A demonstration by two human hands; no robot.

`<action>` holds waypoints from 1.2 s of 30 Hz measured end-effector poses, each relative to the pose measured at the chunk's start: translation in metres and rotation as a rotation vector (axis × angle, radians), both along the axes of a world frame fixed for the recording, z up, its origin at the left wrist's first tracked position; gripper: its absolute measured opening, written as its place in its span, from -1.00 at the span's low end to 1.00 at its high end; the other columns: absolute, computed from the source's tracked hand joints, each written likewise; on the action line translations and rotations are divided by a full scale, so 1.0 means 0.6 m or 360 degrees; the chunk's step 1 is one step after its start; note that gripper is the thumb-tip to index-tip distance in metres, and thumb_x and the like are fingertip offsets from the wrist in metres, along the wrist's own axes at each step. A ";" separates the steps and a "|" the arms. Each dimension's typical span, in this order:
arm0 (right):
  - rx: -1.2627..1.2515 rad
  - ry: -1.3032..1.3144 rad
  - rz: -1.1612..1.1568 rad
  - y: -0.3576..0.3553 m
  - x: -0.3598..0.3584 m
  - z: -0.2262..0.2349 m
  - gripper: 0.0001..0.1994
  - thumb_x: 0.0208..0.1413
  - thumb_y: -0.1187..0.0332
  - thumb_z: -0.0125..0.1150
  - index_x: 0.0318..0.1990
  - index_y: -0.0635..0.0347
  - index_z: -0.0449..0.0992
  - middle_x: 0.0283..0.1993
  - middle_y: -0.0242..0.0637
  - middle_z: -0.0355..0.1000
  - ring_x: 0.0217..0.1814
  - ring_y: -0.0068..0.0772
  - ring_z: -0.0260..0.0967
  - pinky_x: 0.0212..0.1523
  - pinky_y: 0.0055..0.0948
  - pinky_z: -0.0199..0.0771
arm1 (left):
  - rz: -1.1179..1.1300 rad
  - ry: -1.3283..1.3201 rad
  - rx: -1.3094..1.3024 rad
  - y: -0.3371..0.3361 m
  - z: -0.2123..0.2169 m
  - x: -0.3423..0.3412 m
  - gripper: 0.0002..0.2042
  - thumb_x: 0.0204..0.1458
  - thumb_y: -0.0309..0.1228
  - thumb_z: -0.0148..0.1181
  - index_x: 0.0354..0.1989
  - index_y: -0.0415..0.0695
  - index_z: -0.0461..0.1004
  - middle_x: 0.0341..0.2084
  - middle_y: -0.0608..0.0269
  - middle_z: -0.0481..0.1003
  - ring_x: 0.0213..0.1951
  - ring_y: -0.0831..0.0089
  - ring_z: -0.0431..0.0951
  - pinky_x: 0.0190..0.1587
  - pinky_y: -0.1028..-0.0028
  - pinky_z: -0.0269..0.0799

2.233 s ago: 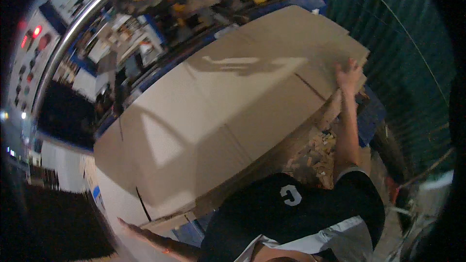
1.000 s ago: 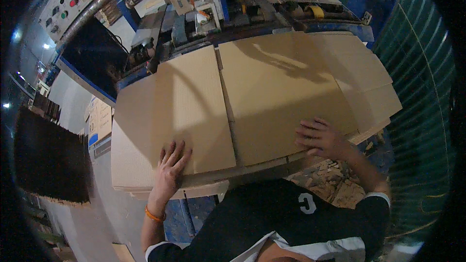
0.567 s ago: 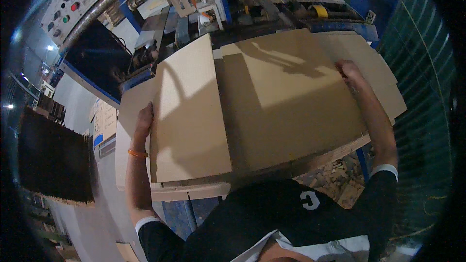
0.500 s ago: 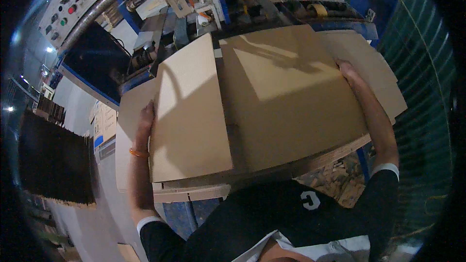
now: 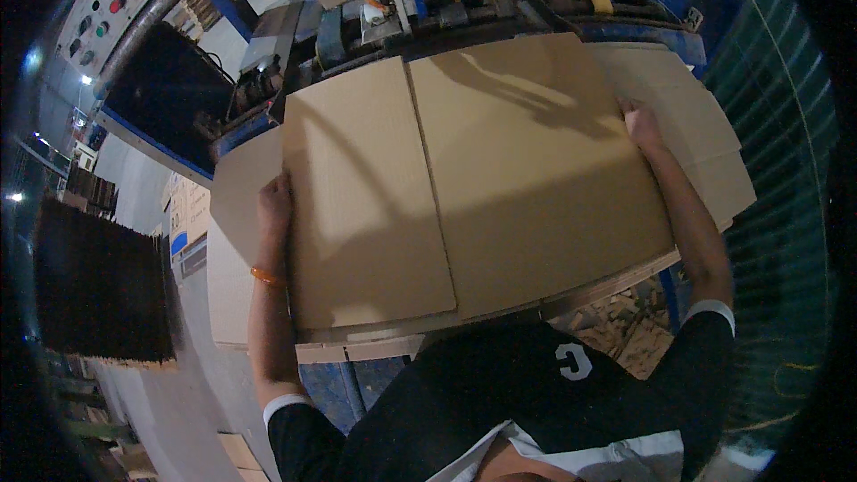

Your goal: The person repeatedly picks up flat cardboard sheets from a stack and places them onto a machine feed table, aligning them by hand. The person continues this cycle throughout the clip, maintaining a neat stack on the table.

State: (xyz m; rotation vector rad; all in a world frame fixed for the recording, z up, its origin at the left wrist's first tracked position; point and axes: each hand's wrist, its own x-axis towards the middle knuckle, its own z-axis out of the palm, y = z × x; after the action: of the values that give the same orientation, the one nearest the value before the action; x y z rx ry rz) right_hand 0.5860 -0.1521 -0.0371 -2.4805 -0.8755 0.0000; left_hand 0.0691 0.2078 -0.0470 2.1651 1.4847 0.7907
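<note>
A brown cardboard blank lies in front of me, folded so that its left panel [image 5: 361,214] and its wider right panel [image 5: 544,152] meet along a narrow seam. My left hand [image 5: 275,203] is closed at the left panel's outer edge, with an orange band on the wrist. At the far part of the right panel's outer edge, my right hand [image 5: 641,125] is closed with its fingers curled. Both hands' fingertips are partly hidden. Under the folded blank, more cardboard sheets [image 5: 683,103] stick out on both sides.
Just beyond the cardboard stands a machine with rollers and belts [image 5: 332,36]. Its control panel [image 5: 98,13] rises at the far left. A green corrugated wall [image 5: 777,187] runs along the right. Cardboard scraps [image 5: 625,330] lie below the worktable, and a dark stack [image 5: 103,286] stands at left.
The left panel has come down and moved right, so the wide dark gap between the panels has narrowed to a seam. My left hand has moved slightly right with it.
</note>
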 end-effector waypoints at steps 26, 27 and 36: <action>0.0008 -0.0350 0.0295 -0.031 0.078 -0.077 -0.56 0.11 0.10 -0.07 -0.10 0.38 0.39 -0.12 0.06 0.37 -0.11 -0.04 0.30 -0.04 -0.25 0.24 | -0.0395 -0.0993 -0.1207 -0.001 0.044 -0.019 -0.63 0.01 -0.24 0.17 -0.09 -0.25 0.39 -0.24 0.18 0.48 -0.28 0.42 0.50 -0.21 0.45 0.45; 0.0252 -0.0163 0.0187 -0.034 0.076 -0.075 -0.55 0.12 0.09 -0.08 -0.10 0.39 0.39 -0.11 0.06 0.36 -0.09 -0.05 0.29 -0.03 -0.26 0.23 | -0.0433 -0.1064 -0.1294 0.001 0.043 -0.022 -0.63 0.00 -0.25 0.18 -0.08 -0.22 0.39 -0.23 0.19 0.48 -0.28 0.42 0.50 -0.20 0.45 0.45; 0.0268 0.0309 0.0128 -0.036 0.131 -0.090 -0.50 0.17 0.07 -0.12 -0.09 0.47 0.38 -0.04 0.05 0.35 -0.02 -0.15 0.27 0.03 -0.33 0.18 | -0.0371 -0.1267 -0.1789 0.023 0.037 -0.022 -0.66 -0.01 -0.27 0.19 -0.10 -0.16 0.41 -0.23 0.21 0.50 -0.24 0.43 0.51 -0.15 0.44 0.44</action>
State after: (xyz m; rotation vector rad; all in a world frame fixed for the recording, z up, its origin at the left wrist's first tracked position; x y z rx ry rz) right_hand 0.6649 -0.1737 -0.0909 -2.2446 -0.8545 0.1841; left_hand 0.0556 0.2217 -0.0245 0.9592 0.8582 0.4416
